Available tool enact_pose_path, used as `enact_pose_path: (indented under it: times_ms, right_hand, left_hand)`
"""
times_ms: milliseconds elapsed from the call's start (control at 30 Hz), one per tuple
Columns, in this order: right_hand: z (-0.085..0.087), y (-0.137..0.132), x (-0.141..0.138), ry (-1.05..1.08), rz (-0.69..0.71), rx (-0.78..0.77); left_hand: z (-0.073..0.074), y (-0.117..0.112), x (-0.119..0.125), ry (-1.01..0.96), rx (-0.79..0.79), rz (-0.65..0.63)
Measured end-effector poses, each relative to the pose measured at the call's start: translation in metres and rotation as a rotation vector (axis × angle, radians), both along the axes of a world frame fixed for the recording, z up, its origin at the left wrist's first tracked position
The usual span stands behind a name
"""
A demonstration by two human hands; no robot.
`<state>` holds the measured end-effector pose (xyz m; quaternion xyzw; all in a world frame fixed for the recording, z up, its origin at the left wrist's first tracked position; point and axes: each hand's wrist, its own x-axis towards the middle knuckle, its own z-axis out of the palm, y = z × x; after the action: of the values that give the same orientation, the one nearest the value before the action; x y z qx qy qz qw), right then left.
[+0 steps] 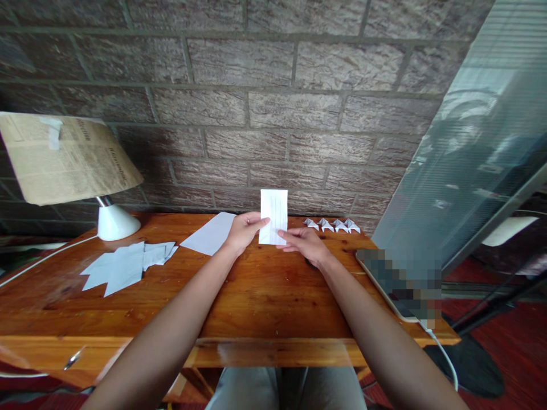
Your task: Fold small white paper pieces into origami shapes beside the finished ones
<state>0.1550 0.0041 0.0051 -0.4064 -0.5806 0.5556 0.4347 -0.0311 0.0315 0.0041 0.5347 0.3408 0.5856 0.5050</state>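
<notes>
A small white rectangular sheet of paper (276, 208) with faint lines on it is held upright above the table's far half. My left hand (244, 230) pinches its left edge, thumb on the near face. At its lower right corner my right hand (305, 244) grips it, thumb in front and fingers partly hidden behind. Just left of my left hand, a larger white sheet (205, 234) lies flat. Several small folded paper pieces (327, 225) with pointed tips stand in a row to the right, near the wall.
The wooden table (273, 302) meets a brick wall (273, 108). A lamp (117, 221) with a newsprint shade stands at the left, behind loose paper pieces (123, 267). On the right edge lies a blurred-out flat device (397, 285) with a white cable (447, 356), beside a glass panel (453, 148).
</notes>
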Motion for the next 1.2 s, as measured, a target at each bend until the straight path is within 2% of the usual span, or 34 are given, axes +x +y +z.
enact_pose_path:
  times_ms: [300, 667, 867, 1200]
  right_hand:
    - [-0.0013, 0.0019, 0.0016, -0.087, 0.024, -0.016]
    - [-0.0036, 0.0032, 0.0031, -0.029, 0.066, -0.06]
    - [-0.0017, 0.0025, 0.0008, -0.029, 0.016, -0.027]
    - [-0.0015, 0.0015, -0.0006, -0.044, 0.018, -0.038]
  left_hand:
    - [0.0002, 0.0029, -0.0032, -0.015, -0.016, 0.026]
    - [0.0027, 0.0017, -0.0046, -0.023, -0.025, 0.036]
    - [0.0026, 0.0025, -0.0057, -0.032, -0.035, 0.04]
    - [0.0025, 0.0022, -0.0037, -0.063, -0.036, 0.023]
